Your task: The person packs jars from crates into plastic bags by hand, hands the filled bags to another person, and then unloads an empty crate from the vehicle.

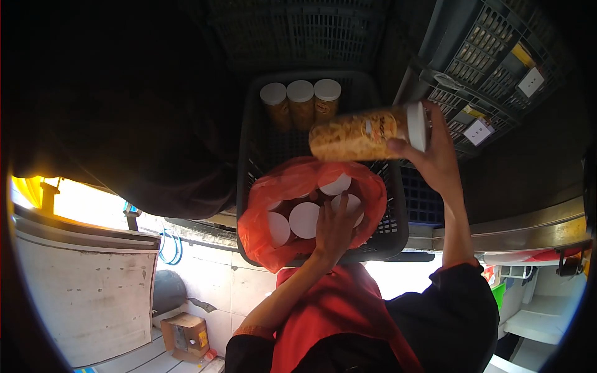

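My right hand (438, 152) grips a clear jar (354, 135) by its white lid. The jar lies tilted on its side in the air, full of golden-brown pieces, with a printed label. A red plastic bag (264, 193) sits spread wide in the front of a dark crate (401, 236). Several white-lidded jars (305, 220) stand inside the bag. Over one of these lids (353, 205) rests my left hand (334, 230), its fingers stretched out and apart. Three more white-lidded jars (300, 102) stand in a row at the crate's far end.
Another dark crate (298, 37) is behind. At the right, stacked crates (491, 56) carry white tags (478, 132). A metal edge (516, 227) runs along the right side. On the floor at lower left is a cardboard box (186, 336), near a dark cylinder (168, 291).
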Motion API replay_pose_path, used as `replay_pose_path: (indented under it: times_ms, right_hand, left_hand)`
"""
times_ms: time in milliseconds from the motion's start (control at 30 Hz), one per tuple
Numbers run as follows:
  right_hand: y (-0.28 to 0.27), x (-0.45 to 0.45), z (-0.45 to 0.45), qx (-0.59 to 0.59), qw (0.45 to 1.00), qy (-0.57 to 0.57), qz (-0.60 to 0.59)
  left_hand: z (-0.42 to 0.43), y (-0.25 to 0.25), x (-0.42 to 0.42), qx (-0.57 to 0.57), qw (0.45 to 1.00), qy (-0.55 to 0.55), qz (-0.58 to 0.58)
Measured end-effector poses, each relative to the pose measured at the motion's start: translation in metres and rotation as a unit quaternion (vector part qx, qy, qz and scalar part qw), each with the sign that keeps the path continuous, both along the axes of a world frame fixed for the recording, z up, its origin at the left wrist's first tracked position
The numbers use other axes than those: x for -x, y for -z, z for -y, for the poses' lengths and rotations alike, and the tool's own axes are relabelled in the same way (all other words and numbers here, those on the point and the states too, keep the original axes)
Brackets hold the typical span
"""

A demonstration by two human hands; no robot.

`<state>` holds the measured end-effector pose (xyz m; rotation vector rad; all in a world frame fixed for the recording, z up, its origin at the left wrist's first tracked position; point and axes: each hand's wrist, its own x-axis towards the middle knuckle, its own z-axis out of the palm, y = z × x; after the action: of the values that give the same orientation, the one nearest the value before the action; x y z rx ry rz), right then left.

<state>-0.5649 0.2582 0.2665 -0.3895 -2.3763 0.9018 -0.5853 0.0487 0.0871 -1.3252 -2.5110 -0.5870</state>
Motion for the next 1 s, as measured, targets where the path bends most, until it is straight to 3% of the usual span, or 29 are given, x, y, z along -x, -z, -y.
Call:
replay_pose_path:
  times_ms: [33, 100, 167, 333, 400, 533, 700, 833, 900, 967, 1000]
  right_hand:
    - [0.006, -0.013, 0.004, 0.002, 1.000, 0.001, 0.004]
    - [0.022, -0.032, 0.011, 0.226, 0.972, -0.062, 0.010]
    - [0.040, -0.043, 0.007, 0.253, 0.966, -0.049, 0.026]
    - [0.038, -0.056, -0.015, 0.331, 0.940, 0.004, 0.078]
    - [0.040, -0.061, -0.023, 0.219, 0.967, -0.023, 0.127]
    - [0.030, -0.062, -0.014, 0.156, 0.977, -0.020, 0.143]
    - [0.015, -0.060, -0.003, -0.094, 0.979, 0.018, 0.178]
    - [0.031, -0.054, 0.010, -0.092, 0.975, -0.025, 0.201]
    - [0.045, -0.049, 0.032, -0.109, 0.953, -0.038, 0.279]
    - [0.067, -0.046, 0.038, -0.113, 0.951, -0.066, 0.280]
    - [0.072, -0.043, 0.039, -0.117, 0.948, -0.095, 0.281]
  left_hand:
    - [0.003, -0.007, -0.002, 0.021, 0.999, 0.002, 0.032]
    - [0.009, -0.016, -0.007, 0.044, 0.997, 0.006, 0.066]
    - [0.016, -0.017, -0.014, 0.065, 0.997, -0.003, 0.030]
    - [0.023, -0.017, -0.014, 0.094, 0.993, -0.020, 0.066]
    - [0.026, -0.018, -0.010, 0.112, 0.989, -0.024, 0.091]
    - [0.032, -0.018, -0.010, 0.130, 0.987, -0.003, 0.098]
    - [0.040, -0.033, -0.006, 0.145, 0.979, 0.005, 0.145]
    - [0.043, -0.017, 0.007, 0.069, 0.991, 0.024, 0.113]
    - [0.040, -0.011, 0.021, 0.063, 0.993, 0.026, 0.100]
    - [0.033, -0.007, 0.037, 0.124, 0.959, 0.028, 0.254]
    - [0.030, -0.005, 0.036, 0.121, 0.960, 0.030, 0.250]
